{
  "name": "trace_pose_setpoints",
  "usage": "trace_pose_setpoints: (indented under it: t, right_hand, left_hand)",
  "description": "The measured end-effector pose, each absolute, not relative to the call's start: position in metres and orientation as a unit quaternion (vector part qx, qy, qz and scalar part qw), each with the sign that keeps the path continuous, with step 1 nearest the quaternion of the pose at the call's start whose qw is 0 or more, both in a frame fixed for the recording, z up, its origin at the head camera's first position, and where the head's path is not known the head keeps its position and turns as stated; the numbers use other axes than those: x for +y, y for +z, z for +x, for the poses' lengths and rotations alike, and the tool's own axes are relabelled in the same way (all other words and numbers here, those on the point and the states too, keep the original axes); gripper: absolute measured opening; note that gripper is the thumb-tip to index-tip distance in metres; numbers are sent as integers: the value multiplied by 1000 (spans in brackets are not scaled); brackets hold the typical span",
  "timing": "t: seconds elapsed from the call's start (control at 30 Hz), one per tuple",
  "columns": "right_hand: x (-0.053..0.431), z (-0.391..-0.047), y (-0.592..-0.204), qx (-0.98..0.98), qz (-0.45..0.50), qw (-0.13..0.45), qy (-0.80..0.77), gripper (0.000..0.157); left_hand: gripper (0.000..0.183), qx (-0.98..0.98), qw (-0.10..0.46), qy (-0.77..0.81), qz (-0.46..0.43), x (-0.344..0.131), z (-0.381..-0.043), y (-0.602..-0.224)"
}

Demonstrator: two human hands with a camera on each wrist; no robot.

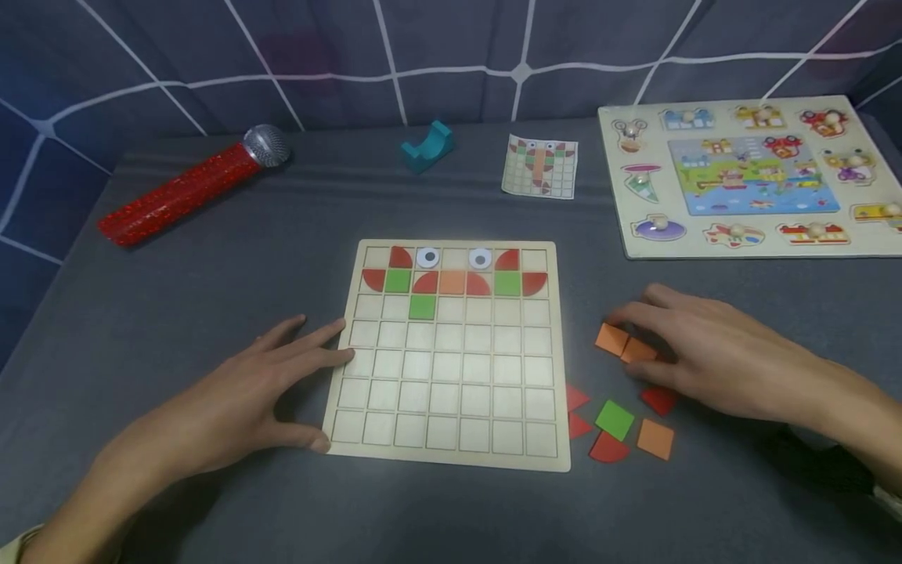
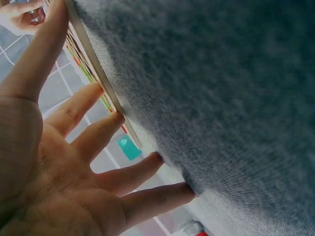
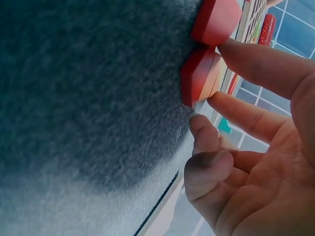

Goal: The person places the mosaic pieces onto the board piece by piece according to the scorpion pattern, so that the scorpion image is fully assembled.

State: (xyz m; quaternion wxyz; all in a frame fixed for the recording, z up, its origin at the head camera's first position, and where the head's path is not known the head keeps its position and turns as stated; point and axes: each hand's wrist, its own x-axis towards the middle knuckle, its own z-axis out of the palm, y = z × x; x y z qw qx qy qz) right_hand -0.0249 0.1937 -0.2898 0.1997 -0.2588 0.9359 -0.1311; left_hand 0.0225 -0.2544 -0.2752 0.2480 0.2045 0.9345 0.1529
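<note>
A pale wooden grid board (image 1: 461, 366) lies flat in front of me, with red, green and orange tiles and two eye discs set in its upper rows. My left hand (image 1: 243, 395) is spread at its left side, fingertips and thumb touching the edge. Right of the board, my right hand (image 1: 712, 352) has thumb and index finger around two adjoining orange square tiles (image 1: 611, 340). In the right wrist view, the thumb is close to a red piece (image 3: 219, 22), while the other fingers curl loosely. Below that hand lie a green square (image 1: 615, 421), another orange square (image 1: 656, 439) and several red pieces (image 1: 609, 448).
A small printed pattern card (image 1: 539, 167) lies beyond the board, beside a teal curved block (image 1: 428, 147). At the back left is a red glittery microphone (image 1: 193, 186). A knobbed picture puzzle (image 1: 757, 227) occupies the back right, before a dark curtain with white lines (image 1: 451, 47).
</note>
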Motion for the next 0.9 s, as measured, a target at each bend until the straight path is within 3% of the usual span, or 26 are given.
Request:
trace_pose_setpoints:
  t: [0.7, 0.9]
  right_hand:
    - [185, -26, -292, 941, -285, 128, -127, 35]
    - [179, -24, -291, 943, -292, 70, -142, 30]
  left_hand:
    - [93, 935, 249, 149, 206, -254, 22, -274]
    - [93, 934, 251, 151, 206, -254, 22, -274]
